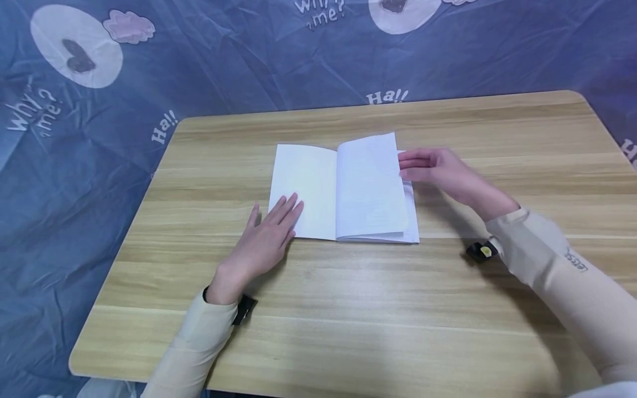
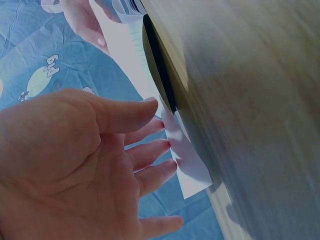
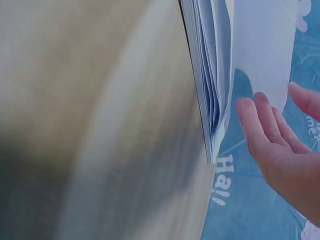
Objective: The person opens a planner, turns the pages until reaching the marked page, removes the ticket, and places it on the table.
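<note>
Okay, 1 white notebook (image 1: 302,177) lies opened out near the middle of 1 wood table (image 1: 338,304). It has 2 sides: the one at 9 o'clock lies mostly flat; at 3 o'clock 1 pg (image 1: 370,188) is lifted a bit off the pgs under it. 2 hands are at it. L hand (image 1: 264,240) is at the book's 8 o'clock, fingers straight & spread, relaxed, tips on the 9 o'clock side's near corner. R hand (image 1: 445,171) is at 2 o'clock, fingers loose & almost straight, tips by the lifted pg's edge, w/ a gap btwn thumb & fingers. 2 tan sleeves (image 1: 196,331), 1 per arm; 2 black gadgets (image 1: 245,308), 1 per wrist. 1 blue cloth (image 1: 224,61) hangs at 12 o'clock, w/ 2 pale ovals (image 1: 47,33), 1 cut off up top.
</note>
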{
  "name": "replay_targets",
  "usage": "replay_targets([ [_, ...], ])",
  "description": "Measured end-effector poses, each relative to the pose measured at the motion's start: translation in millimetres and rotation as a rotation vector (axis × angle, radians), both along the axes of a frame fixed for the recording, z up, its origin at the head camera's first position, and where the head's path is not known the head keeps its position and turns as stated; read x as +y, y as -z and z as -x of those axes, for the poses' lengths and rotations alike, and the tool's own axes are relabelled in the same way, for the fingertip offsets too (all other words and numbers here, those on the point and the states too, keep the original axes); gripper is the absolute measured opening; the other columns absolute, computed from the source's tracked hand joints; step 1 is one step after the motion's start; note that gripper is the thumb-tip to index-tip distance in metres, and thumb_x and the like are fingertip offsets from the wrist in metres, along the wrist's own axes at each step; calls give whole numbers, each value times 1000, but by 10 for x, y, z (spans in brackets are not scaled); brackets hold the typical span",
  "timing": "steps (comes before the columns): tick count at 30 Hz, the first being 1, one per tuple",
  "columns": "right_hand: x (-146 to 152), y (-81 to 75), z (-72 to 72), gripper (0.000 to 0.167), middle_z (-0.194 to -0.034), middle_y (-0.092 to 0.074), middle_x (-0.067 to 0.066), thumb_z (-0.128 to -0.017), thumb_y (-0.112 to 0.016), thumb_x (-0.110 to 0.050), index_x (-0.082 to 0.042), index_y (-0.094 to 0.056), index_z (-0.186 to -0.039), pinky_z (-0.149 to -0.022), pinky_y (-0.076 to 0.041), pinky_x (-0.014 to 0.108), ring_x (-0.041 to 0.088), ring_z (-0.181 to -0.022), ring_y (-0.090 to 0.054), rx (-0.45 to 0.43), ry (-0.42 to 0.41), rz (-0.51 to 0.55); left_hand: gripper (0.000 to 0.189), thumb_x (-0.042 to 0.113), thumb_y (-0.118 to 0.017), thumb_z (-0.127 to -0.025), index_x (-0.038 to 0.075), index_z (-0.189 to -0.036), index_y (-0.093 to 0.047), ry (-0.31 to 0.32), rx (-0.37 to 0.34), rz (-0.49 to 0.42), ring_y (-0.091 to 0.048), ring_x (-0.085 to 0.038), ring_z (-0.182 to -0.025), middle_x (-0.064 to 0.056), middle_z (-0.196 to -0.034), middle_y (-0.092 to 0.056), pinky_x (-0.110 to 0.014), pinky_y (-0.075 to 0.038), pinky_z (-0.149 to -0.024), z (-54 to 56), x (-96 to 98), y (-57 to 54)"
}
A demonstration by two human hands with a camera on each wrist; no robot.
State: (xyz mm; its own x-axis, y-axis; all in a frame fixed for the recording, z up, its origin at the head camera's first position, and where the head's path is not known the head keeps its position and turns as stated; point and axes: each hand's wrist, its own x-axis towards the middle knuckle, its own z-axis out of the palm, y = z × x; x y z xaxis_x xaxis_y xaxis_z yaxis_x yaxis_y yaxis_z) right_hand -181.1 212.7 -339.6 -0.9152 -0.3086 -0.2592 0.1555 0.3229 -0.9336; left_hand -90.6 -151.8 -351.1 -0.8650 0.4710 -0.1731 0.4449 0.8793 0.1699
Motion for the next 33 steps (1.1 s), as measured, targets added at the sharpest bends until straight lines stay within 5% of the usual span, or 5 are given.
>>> replay_targets([
  [9, -23, -18, -255, 53, -130, -62, 7, -95, -66, -15, 3, -46, -141, -93, -46, 17, 2, -107, -62, -30, -28, 30, 57, 20, -43, -105, 15, -158, -20, -5, -14, -3, -9, -21, -149, -2, -163, -11, -62, -4, -115, -3, 6, -19],
  [15, -108, -61, -335, 49, -126, -63, 4, -98, -58, -5, 8, -42, -143, -97, -48, 28, 8, -110, -63, -32, -43, 181, 57, 20, -42, -106, 15, -158, -19, -5, -26, -10, -8, -20, -149, -2, -164, -10, -62, -3, -115, -4, 2, -19],
  [24, -358, -106, -344, 46, -132, -60, 13, -101, -55, -12, 9, -44, -142, -101, -46, 38, 21, -112, -64, 82, -186, 274, 59, 22, -41, -106, 16, -158, -16, -29, -33, -10, -6, -22, -149, -2, -164, -6, -61, -2, -115, 11, -61, -16],
  [33, -624, -27, -297, 42, -137, -54, 25, -102, -51, -7, 10, -45, -141, -101, -46, 35, 23, -118, -60, 181, -332, 204, 59, 24, -41, -106, 16, -159, -15, -56, -25, -23, -4, -23, -150, -1, -165, -3, -64, -4, -114, 43, -155, -18],
])
